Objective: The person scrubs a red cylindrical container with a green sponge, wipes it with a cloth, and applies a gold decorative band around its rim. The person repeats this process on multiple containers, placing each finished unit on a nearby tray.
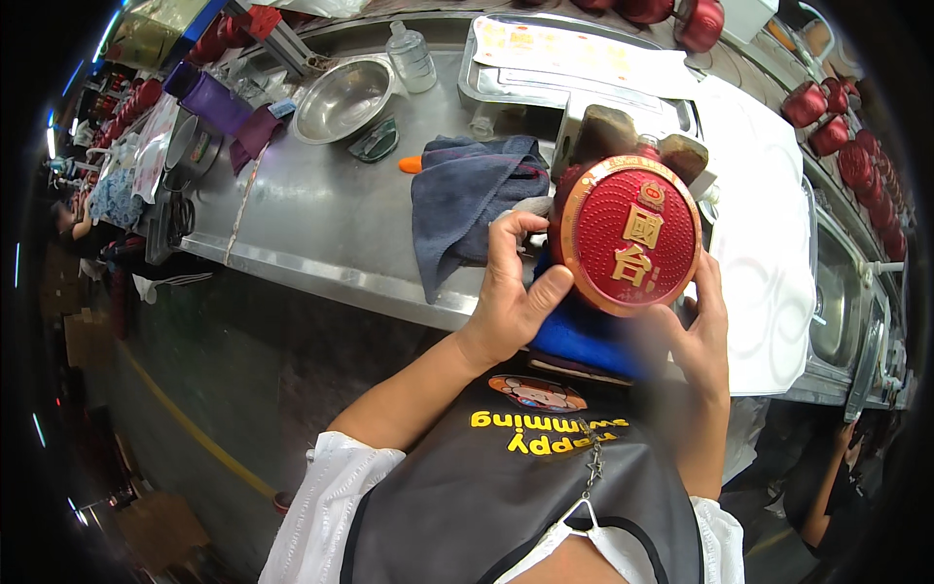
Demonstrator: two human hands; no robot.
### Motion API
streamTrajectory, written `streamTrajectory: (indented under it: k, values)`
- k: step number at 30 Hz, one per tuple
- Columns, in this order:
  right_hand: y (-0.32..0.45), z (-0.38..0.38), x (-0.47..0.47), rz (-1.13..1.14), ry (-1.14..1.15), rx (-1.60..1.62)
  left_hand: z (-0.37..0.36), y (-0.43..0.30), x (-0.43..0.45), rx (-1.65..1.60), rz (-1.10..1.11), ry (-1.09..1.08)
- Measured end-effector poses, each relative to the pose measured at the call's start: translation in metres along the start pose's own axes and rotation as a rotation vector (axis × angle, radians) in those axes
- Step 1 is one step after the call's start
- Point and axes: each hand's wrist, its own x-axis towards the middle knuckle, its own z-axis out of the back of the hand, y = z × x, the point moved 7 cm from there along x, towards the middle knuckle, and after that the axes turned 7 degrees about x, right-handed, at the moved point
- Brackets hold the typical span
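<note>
A round, flat red bottle with a gold rim and raised gold characters is held between my two hands, its decorated face turned up to me. My left hand grips its left edge, thumb at the front. On the lower right, my right hand holds the edge; a dark blur hides part of that hand and wrist. The bottle's short neck points away, between two worn brown blocks on a metal stand. Below the bottle lies a bright blue cloth. Just left, a grey-blue towel partly covers an orange handle.
A steel bowl and a clear plastic bottle stand at the back of the metal table. A metal tray bears a printed sheet. White sheeting lies at right, beside a sink and several red bottles.
</note>
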Motion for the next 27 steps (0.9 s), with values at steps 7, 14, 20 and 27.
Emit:
streamTrajectory:
  k: [7, 14, 20, 27]
  values:
    - [0.001, 0.0, -0.001, -0.004, 0.002, 0.0, -0.003, 0.012, 0.006, -0.196, 0.051, 0.077]
    - [0.001, -0.001, -0.002, -0.001, -0.004, -0.006, -0.004, 0.013, 0.002, -0.189, 0.047, 0.046]
    - [-0.002, 0.0, -0.001, -0.018, 0.004, 0.02, -0.008, 0.013, 0.001, -0.059, 0.054, 0.034]
    - [-0.004, 0.0, -0.002, -0.021, -0.005, 0.025, -0.008, 0.015, 0.001, -0.037, 0.022, 0.068]
